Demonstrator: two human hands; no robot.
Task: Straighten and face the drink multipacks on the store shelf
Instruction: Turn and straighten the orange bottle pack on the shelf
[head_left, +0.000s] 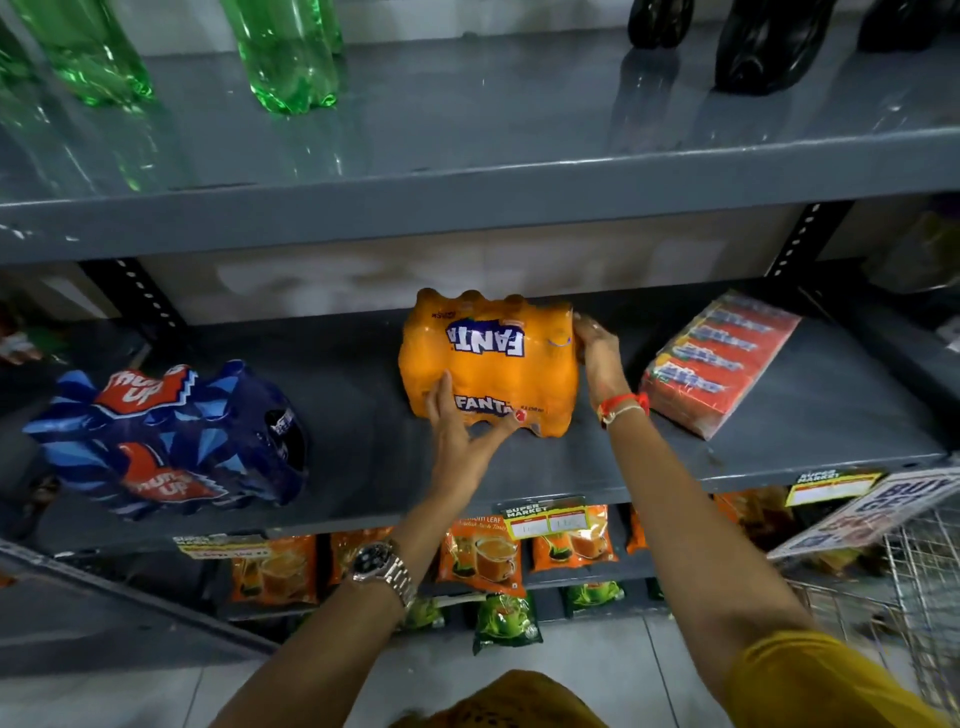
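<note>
An orange Fanta multipack (491, 358) stands in the middle of the grey shelf (363, 467). My left hand (457, 431) presses its fingers and thumb against the pack's lower front corner. My right hand (600, 361) lies flat on the pack's right side. A blue Thums Up multipack (171, 439) sits to the left, turned at an angle. A red multipack (719, 361) lies to the right, skewed with one corner toward the shelf's front edge.
Green bottles (291, 52) and dark bottles (763, 47) stand on the shelf above. Orange and green tea pouches (480, 556) fill the lower shelves. Price tags (545, 519) hang on the shelf's front edge. A wire basket (914, 597) and a sale sign (872, 514) sit at right.
</note>
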